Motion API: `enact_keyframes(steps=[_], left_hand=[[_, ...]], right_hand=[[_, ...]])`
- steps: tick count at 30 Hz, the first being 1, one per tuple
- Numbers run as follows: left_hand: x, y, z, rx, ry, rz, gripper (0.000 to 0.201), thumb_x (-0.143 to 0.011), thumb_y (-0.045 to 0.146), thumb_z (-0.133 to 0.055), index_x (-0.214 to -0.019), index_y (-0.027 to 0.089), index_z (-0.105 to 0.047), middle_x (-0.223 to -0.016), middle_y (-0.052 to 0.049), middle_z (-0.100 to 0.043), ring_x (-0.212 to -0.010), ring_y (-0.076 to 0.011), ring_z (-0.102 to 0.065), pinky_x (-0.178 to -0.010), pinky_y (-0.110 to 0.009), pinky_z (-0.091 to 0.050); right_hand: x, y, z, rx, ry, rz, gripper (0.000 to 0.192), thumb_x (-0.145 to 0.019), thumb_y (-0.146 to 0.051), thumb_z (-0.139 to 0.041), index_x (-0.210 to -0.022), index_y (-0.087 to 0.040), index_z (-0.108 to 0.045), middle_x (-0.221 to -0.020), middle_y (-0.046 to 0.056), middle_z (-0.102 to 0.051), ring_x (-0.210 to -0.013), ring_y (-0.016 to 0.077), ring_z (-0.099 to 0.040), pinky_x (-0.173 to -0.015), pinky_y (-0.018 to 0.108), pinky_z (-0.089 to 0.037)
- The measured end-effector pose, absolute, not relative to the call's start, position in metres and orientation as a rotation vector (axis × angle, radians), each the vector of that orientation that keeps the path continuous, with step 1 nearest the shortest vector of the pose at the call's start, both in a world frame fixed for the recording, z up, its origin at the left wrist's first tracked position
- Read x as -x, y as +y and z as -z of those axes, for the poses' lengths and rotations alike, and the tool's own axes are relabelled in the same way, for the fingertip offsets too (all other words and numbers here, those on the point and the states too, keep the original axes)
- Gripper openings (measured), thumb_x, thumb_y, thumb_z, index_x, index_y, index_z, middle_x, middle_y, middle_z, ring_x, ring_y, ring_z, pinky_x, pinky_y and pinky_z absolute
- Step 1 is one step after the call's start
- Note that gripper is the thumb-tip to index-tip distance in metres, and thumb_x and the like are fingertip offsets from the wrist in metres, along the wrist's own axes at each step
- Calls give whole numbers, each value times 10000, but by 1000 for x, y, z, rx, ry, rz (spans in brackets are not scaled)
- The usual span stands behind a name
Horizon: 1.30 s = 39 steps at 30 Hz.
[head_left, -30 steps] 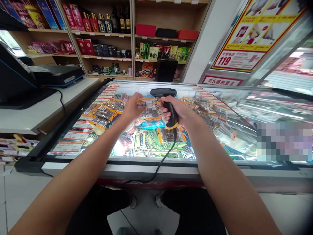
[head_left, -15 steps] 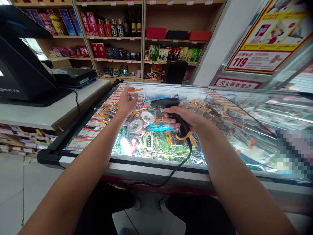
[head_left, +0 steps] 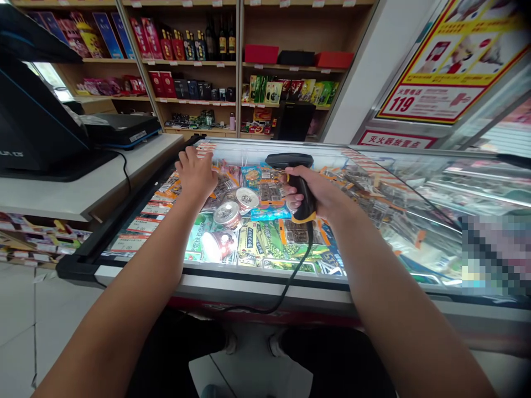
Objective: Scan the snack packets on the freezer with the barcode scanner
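Observation:
My right hand [head_left: 317, 190] is wrapped round the grip of a black and yellow barcode scanner [head_left: 304, 196], its head level above the packs in a glass-topped chest freezer [head_left: 253, 275]. My left hand [head_left: 196, 176] is palm down over the freezer's back left part, fingers apart, with nothing seen in it. Close beside it lie clear packets with orange edges [head_left: 226, 181], partly covered by the hand. Round tubs with white lids [head_left: 227, 213] sit nearer the middle, with green packs [head_left: 265, 237] in front of them.
The scanner's black cable [head_left: 286, 296] hangs over the freezer's front edge. On the left, a counter [head_left: 53, 196] carries a black checkout terminal [head_left: 37, 116] and a scale [head_left: 120, 130]. Behind stand shelves with bottles [head_left: 224, 41] and boxes [head_left: 261, 54]. Price labels [head_left: 139, 225] line the freezer's left side.
My left hand has moved left, and the orange-edged packet it held is out of its fingers. My right hand has raised the scanner slightly, turning it more upright.

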<state>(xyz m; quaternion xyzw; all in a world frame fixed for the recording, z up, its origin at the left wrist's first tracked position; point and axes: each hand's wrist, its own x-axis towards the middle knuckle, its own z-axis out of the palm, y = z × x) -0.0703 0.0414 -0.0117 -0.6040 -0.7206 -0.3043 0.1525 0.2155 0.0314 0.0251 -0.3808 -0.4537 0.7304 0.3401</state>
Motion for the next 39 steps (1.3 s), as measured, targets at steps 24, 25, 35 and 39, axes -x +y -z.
enact_keyframes(steps=[24,25,35,39], left_hand=[[20,62,31,2473,-2184,1637,155,-752,136,-732,-879,173,-651,-1028,-93,-720,-944,-232,-675,-853,-349,-517],[26,65,29,2351,-2162,1791,135,-736,121,-729,-813,177,-633,-933,-68,-712,-887,-213,-669,-834,-334,-512],[52,74,22,1888,-1996,2390,171,-670,146,-751,-782,174,-624,-781,2,-641,-729,-141,-579,-718,-268,-419],[49,76,23,1918,-1990,2322,166,-683,137,-750,-784,178,-624,-799,-15,-648,-767,-159,-596,-735,-275,-429]], right_hand=[[-215,34,-22,1097,-1218,-1903,229,-912,-368,-694,-863,-196,-551,-622,-33,-440,-467,67,-319,-412,198,-336],[-214,34,-22,1101,-1226,-1902,229,-915,-369,-689,-859,-196,-550,-621,-32,-438,-467,67,-322,-409,196,-333],[-215,32,-15,1040,-1444,-1936,287,-904,-398,-727,-818,-196,-541,-658,-26,-442,-492,68,-357,-427,200,-350],[-214,30,-18,1053,-1455,-1925,292,-903,-388,-726,-805,-195,-531,-642,-36,-433,-487,66,-356,-428,197,-346]])
